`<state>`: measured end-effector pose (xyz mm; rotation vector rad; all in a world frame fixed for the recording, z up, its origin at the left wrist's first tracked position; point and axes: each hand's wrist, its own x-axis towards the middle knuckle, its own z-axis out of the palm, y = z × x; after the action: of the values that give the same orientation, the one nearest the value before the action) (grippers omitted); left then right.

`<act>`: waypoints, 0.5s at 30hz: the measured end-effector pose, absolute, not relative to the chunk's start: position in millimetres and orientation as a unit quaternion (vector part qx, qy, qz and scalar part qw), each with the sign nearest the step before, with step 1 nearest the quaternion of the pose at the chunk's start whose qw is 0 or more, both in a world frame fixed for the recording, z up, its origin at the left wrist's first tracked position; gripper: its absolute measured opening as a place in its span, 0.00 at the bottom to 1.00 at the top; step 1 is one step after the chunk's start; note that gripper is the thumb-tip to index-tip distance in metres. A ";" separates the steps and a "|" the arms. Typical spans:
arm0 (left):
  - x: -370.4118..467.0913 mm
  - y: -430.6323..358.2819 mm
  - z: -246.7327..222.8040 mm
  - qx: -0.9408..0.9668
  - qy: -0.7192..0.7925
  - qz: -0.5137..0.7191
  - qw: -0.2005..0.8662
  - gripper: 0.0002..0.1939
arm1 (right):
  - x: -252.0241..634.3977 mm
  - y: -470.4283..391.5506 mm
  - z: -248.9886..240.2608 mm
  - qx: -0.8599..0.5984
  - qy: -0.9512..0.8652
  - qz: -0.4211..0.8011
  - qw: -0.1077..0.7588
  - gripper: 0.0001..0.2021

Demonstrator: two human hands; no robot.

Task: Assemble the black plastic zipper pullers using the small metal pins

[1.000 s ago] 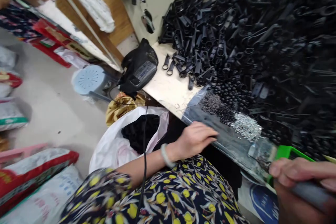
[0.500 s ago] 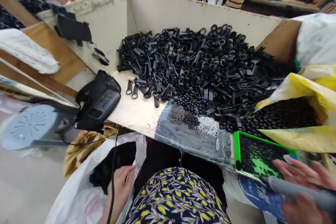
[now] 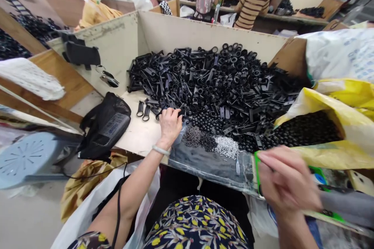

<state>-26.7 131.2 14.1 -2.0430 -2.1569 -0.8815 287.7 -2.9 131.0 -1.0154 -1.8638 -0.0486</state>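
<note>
My left hand [image 3: 170,125] reaches to the front left edge of a large pile of black plastic parts [image 3: 201,74], its fingers curled over a dark part there. My right hand [image 3: 288,175], blurred, has its fingers drawn together above the green tray [image 3: 257,171] at the right; whatever they pinch cannot be made out. Small silver pins [image 3: 226,147], dark springs [image 3: 192,136] and black balls [image 3: 206,120] lie in heaps between the hands. Two black ringed parts [image 3: 146,113] rest on the board left of my left hand.
A black mesh bag [image 3: 109,124] lies at the left. A yellow and white sack [image 3: 344,105] of black balls is at the right, near a grey cylindrical tool [image 3: 344,204]. Low panels [image 3: 204,27] enclose the pile. People stand farther back.
My left hand has risen from the white bag at lower left to the pile. My right hand has moved left over the tray, and its fingers have closed. The view has tilted up.
</note>
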 end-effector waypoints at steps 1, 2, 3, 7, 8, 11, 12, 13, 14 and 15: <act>-26.6 138.3 15.3 -0.668 -0.698 -0.256 0.025 0.14 | 277.8 18.2 121.0 -0.408 -0.770 -0.016 0.491 0.11; -25.9 143.3 16.7 -0.677 -0.698 -0.233 0.025 0.14 | 268.5 37.7 111.0 -0.404 -0.771 0.002 0.493 0.12; -25.0 147.2 18.4 -0.682 -0.698 -0.218 0.023 0.15 | 260.4 54.9 101.5 -0.409 -0.768 0.032 0.492 0.11; -20.3 160.5 27.1 -0.660 -0.726 -0.194 0.008 0.17 | 245.6 102.2 69.5 -0.490 -0.705 0.140 0.494 0.06; -19.4 164.5 29.4 -0.657 -0.731 -0.185 0.003 0.18 | 245.8 111.0 62.4 -0.515 -0.683 0.149 0.496 0.07; -17.3 177.0 35.9 -0.664 -0.732 -0.148 -0.025 0.20 | 248.4 136.6 44.7 -0.569 -0.626 0.173 0.504 0.11; -17.2 180.5 37.9 -0.664 -0.734 -0.140 -0.038 0.19 | 247.6 145.2 40.3 -0.577 -0.618 0.177 0.503 0.11; -17.4 183.5 39.7 -0.661 -0.737 -0.135 -0.049 0.17 | 245.0 153.6 37.0 -0.581 -0.619 0.178 0.499 0.12; -18.3 185.9 41.5 -0.655 -0.741 -0.132 -0.057 0.16 | 240.4 161.8 34.6 -0.580 -0.628 0.175 0.489 0.12; -20.0 187.3 43.4 -0.649 -0.747 -0.130 -0.061 0.15 | 233.7 169.5 33.1 -0.576 -0.642 0.171 0.476 0.11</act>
<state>-20.0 187.3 43.4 -2.1223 -2.4424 -0.4256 233.7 169.5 33.1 -1.4069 -1.5701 0.4175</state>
